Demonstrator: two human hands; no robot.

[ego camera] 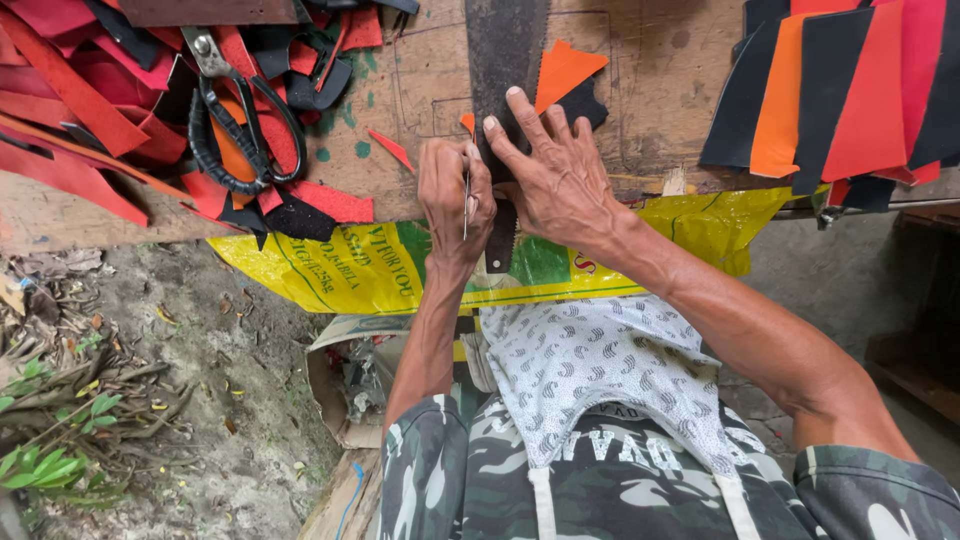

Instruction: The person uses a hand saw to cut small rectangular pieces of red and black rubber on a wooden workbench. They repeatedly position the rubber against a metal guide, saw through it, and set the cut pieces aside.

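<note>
While the right hand lies spread over a dark flat strip on the wooden board, its fingers open and pressing down, the left hand is closed around a thin metal blade held upright just beside the right thumb. An orange cut piece pokes out from under the strip just beyond the right fingertips, with a black piece beside them. Well off from the left knuckles lie black-handled shears on a heap of red scraps; a fan of orange, red and black pieces sits far past the right wrist. The risk, as I judge it, is the blade running so near the pressing thumb — a slip along the strip's edge could nick it — or the strip shifting if the pressure eases, spoiling the cut
</note>
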